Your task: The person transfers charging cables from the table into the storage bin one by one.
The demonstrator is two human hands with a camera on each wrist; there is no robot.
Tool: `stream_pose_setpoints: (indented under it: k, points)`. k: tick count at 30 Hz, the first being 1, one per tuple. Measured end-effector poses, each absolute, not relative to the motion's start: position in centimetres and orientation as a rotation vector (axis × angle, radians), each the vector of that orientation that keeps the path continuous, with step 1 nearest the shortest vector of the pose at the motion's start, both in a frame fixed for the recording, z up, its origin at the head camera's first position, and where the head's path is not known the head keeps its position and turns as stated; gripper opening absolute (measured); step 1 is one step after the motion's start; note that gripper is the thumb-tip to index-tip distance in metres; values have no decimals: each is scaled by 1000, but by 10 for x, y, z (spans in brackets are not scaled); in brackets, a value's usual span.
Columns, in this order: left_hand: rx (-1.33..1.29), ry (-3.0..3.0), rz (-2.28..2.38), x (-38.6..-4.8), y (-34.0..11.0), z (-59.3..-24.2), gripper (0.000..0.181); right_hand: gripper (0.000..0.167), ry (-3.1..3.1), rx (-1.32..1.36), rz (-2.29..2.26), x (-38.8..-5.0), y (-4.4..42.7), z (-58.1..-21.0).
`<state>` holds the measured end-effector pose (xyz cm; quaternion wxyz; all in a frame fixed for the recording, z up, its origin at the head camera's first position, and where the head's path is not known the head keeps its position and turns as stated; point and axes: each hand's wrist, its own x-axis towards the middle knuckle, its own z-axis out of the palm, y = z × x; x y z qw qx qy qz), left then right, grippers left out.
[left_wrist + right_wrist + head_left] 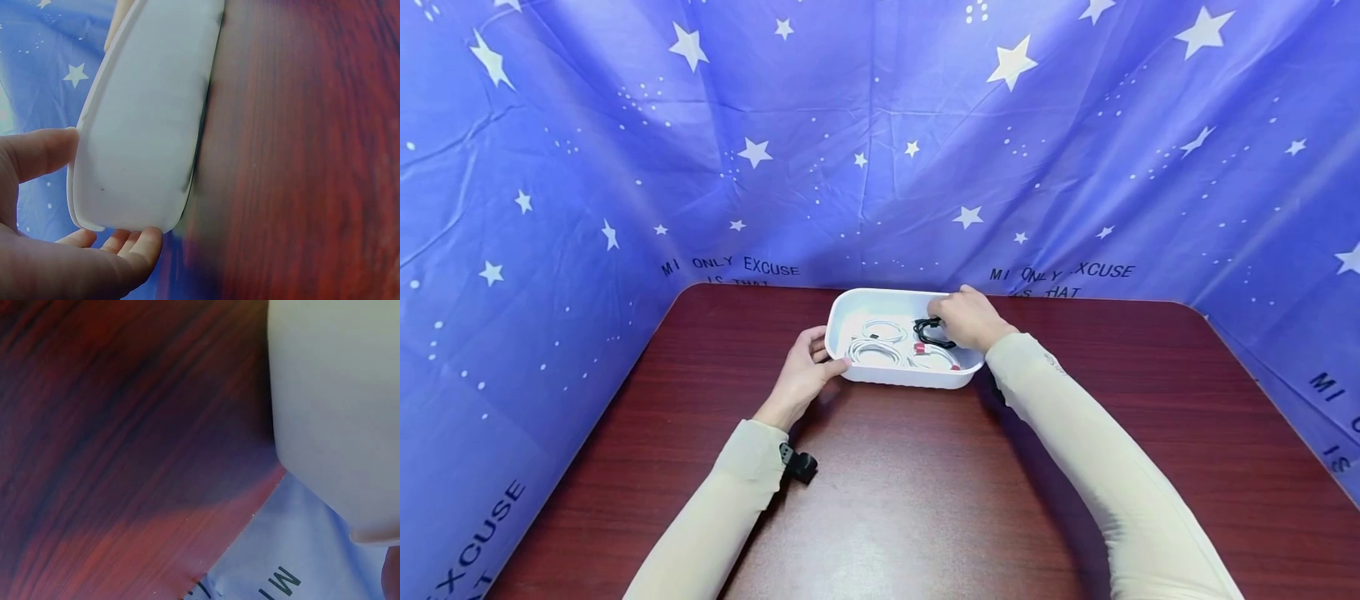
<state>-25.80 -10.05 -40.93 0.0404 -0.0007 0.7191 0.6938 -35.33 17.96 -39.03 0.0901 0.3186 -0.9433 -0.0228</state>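
A white plastic bin (910, 377) stands at the back of the table with coiled cables in it. My left hand (801, 375) holds its left end; in the left wrist view the thumb (47, 153) presses the rim and the fingertips (149, 240) touch the end wall. Inside the right part of the bin, my right hand (968, 318) pinches a coiled black cable (931, 335), its fingertips partly hidden. A white cable with red ends (936, 357) lies just in front of it. Two white cable coils, one behind (883, 331) and one in front (874, 353), fill the left part.
The dark red wooden table (887, 483) reaches back to a blue star-print curtain (850, 200), which surrounds it at the back and sides. A black wrist camera (800, 465) sits on my left wrist. The right wrist view shows mostly the bin's outer wall (337, 412).
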Motion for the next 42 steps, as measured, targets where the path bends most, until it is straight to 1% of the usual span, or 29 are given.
stream_pose_setpoints:
  k: [12,16,20,22,26,28,31,42]
  points:
    - [-14,2201,2120,-259,-100,-410,69,10,-2880,980,-60,-351,180,-385]
    - [-10,2212,2114,-259,-99,-411,70,12,-2883,984,-3,-350,180,-381]
    - [-4,2207,2115,-259,-99,-411,70,10,-2904,962,65,-349,181,-377]
    - [-4,2204,2118,-259,-99,-411,70,14,-2914,949,95,-349,182,-376]
    - [-13,2213,2116,-259,-99,-410,70,27,-2935,939,169,-348,183,-374]
    - [-11,2212,2116,-259,-99,-410,70,31,-2953,934,195,-347,183,-373]
    - [-10,2212,2113,-259,-99,-409,70,33,-2970,930,228,-346,183,-374]
    - [-13,2196,2113,-259,-101,-410,69,33,-2949,984,248,-337,179,-370]
